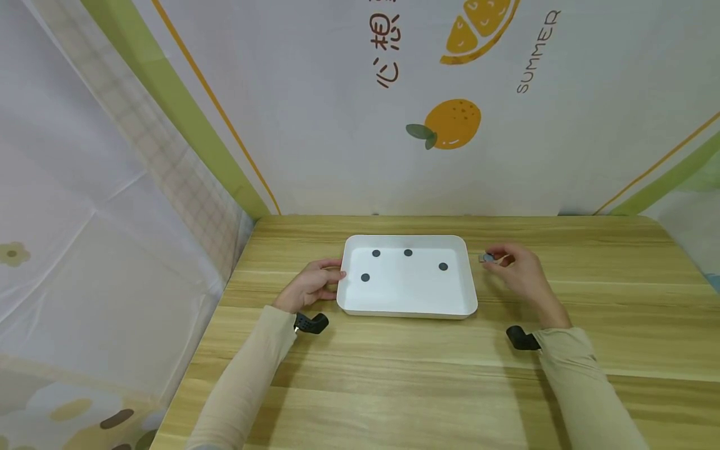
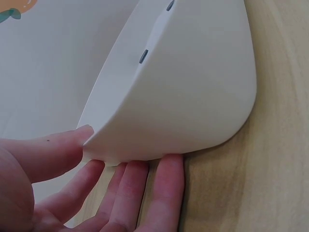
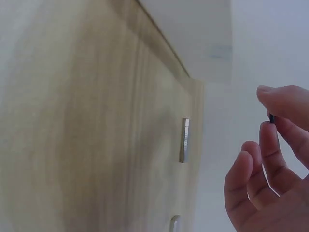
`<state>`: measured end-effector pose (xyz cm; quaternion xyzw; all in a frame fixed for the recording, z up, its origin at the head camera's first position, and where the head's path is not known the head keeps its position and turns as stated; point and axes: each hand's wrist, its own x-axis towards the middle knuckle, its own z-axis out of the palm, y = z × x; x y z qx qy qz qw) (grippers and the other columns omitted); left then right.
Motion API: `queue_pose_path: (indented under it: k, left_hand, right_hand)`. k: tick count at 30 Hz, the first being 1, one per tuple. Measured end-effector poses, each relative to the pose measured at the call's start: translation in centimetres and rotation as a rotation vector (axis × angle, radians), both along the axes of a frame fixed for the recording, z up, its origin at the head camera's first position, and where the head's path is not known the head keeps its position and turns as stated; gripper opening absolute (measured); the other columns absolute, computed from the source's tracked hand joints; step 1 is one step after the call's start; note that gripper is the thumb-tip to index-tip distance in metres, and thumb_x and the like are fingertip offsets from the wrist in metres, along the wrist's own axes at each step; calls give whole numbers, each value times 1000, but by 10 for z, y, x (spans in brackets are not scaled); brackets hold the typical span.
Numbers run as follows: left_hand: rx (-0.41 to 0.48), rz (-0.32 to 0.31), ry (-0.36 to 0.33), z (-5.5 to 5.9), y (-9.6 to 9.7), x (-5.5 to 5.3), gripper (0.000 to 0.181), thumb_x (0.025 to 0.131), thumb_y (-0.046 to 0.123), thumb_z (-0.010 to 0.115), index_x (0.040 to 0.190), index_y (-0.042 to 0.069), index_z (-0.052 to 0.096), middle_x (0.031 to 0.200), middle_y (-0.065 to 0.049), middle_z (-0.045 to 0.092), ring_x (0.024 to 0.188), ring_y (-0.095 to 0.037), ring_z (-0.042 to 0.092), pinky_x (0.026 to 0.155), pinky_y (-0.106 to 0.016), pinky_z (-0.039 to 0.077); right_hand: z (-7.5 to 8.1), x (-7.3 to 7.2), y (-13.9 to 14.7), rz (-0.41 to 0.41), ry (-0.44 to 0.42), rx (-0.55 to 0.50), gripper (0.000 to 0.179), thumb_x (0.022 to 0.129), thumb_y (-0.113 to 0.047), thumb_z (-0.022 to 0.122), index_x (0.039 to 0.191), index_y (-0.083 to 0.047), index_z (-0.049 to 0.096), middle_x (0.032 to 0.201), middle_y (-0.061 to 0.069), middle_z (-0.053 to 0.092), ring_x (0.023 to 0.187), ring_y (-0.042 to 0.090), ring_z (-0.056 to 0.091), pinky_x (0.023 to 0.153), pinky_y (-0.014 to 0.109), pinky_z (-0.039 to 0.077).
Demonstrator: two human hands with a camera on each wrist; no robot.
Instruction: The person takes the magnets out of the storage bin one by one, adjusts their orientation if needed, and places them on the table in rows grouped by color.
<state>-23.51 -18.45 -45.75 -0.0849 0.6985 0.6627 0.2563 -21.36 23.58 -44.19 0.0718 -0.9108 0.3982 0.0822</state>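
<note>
A shallow white tray [image 1: 402, 294] lies on the wooden table with several flat dark grey discs [image 1: 443, 267] spread over its bottom. At its left end my left hand [image 1: 310, 284] grips it, thumb [image 2: 72, 150] over the rim and fingers [image 2: 166, 188] against the lower outer side. To the right of the tray, my right hand [image 1: 519, 272] pinches a small dark disc [image 3: 272, 118] between thumb and fingertips, above the table. The right wrist view shows a thin silvery piece [image 3: 184, 140] on the table near that hand, with a second similar piece [image 3: 175, 223] partly cut off.
The wooden table [image 1: 405, 381] reaches back to a white printed cloth [image 1: 337, 144] hanging behind it. More pale cloth [image 1: 112, 250] hangs along the left side. Black wrist mounts [image 1: 312, 323] sit on both forearms.
</note>
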Motion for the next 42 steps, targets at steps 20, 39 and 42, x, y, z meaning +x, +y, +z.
queue_pose_path:
  k: [20,39,42]
  left_hand:
    - [-8,10,-15,1,1,0,52,96,7,57,144,6,39,130,-19,57,96,-19,65,75,-36,57]
    - [-7,3,-7,-1,1,-1,52,96,7,57,144,4,38,133,-22,55,97,-19,65,78,-38,57]
    - [-8,5,-9,0,1,0,52,96,7,57,144,4,38,133,-22,55,96,-19,65,77,-37,57]
  right_hand:
    - [-22,-10,0,61,-144,55,26,87,-10,69,109,4,66,102,22,68,88,27,63,74,27,47]
    - [-24,-14,-6,81,-200,117,29,86,-11,68,109,6,65,98,21,68,95,35,64,81,40,49]
    - [-23,-14,-7,86,-200,125,29,86,-11,67,109,7,65,99,23,68,95,37,64,83,45,49]
